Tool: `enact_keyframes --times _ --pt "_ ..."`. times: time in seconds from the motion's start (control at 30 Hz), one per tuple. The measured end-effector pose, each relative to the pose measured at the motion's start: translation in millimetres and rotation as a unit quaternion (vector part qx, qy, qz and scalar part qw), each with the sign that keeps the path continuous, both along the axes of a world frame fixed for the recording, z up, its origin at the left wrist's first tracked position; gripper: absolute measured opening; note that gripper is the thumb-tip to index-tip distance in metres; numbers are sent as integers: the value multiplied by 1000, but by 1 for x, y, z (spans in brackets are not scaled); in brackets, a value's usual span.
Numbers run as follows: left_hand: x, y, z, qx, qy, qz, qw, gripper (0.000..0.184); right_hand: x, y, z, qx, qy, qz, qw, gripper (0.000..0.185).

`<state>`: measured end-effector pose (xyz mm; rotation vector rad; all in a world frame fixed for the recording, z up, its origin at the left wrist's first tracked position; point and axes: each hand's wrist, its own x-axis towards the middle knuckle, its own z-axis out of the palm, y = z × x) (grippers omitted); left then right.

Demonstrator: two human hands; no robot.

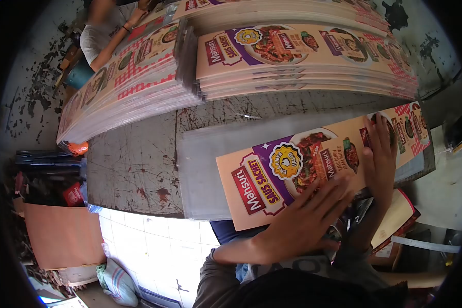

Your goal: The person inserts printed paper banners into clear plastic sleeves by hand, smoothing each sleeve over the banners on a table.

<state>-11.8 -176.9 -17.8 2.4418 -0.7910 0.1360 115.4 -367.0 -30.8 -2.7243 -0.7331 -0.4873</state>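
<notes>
A long printed banner sheet (262,190) with "Mahsuri Saus Sachet" and food pictures lies slantwise over the front edge of the grey table. My left hand (297,218) rests flat on its near side, fingers stretched out toward the right. Further along the sheet, my right hand (380,154) presses down with fingers extended and thumb a little apart. A clear plastic sleeve (203,174) lies on the table, partly under the sheet; how far the sheet goes into it I cannot tell.
Tall stacks of the same printed sheets (303,56) stand along the back, with another plastic-covered stack (133,77) at left. A person (102,41) works beyond it. The scratched tabletop (133,169) ends above a tiled floor. A cardboard box (64,233) and sack (119,282) are lower left.
</notes>
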Motion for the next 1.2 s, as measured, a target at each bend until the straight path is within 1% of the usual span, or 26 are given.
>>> enact_keyframes --times 0.07,0.1,0.17,0.23,0.27,0.3,0.33,0.37,0.4,0.43,0.5,0.57,0.63,0.7,0.73,0.77,0.8,0.83,0.87,0.9,0.93,0.97,1.03,1.1,1.17,1.2 --pt "4 1 -5 53 11 52 997 94 -2 1 -1 -27 -11 -26 999 49" --pt "2 8 -1 52 11 52 997 94 -2 1 -1 -24 -5 -30 999 49" --pt "-12 47 12 108 85 113 984 92 0 3 1 -22 -3 -39 999 49" --pt "-38 92 11 165 85 315 931 89 -3 5 4 3 12 -34 999 51" --pt "-60 123 4 208 72 405 888 80 -4 5 3 1 3 -38 999 51" --pt "-79 152 2 246 69 489 834 71 -4 5 3 3 4 -39 999 51" --pt "-99 170 -2 183 178 670 697 71 -5 7 4 -11 1 -47 999 51" --pt "-100 173 1 368 230 769 470 71 -6 9 4 -24 -1 -55 998 51" --pt "-106 182 3 425 221 791 381 69 -6 10 3 -17 0 -55 998 51" --pt "-115 186 5 364 186 812 418 69 -7 11 3 -25 -3 -59 998 52" --pt "-119 181 1 341 105 769 530 71 -6 11 3 -34 -12 -55 998 52" --pt "-90 153 5 190 9 655 732 74 -6 11 4 -35 0 -57 998 53" --pt "-64 140 5 162 -10 474 866 78 -4 7 4 -32 -1 -44 999 55" --pt "-42 122 11 126 47 382 914 84 -5 5 11 -45 29 -23 998 60" --pt "-37 120 11 127 49 383 914 84 0 -7 19 -74 57 20 995 74" --pt "-31 120 9 160 65 351 920 82 5 -16 26 -74 60 21 995 74" --pt "-27 122 7 193 79 318 925 81 12 -23 32 -45 103 45 993 81" --pt "-25 125 7 194 79 319 924 81 20 -32 34 -16 144 68 987 89" --pt "-23 130 7 163 67 337 925 79 33 -43 28 -18 101 89 991 96" --pt "-22 134 7 131 54 355 924 78 43 -50 28 -17 101 89 991 96" --pt "-22 138 5 167 46 371 912 66 51 -53 28 -36 124 94 987 95" --pt "-21 139 4 167 44 371 913 66 56 -55 30 -55 147 100 983 94" --pt "-20 139 3 197 40 394 897 51 60 -55 32 -35 141 107 984 91" --pt "-19 132 3 180 27 403 897 48 62 -60 33 -16 138 113 984 87" --pt "-19 129 3 165 15 409 897 47 66 -69 24 6 114 50 992 82" --pt "-19 129 2 152 5 420 894 47 67 -72 20 65 122 43 989 75"
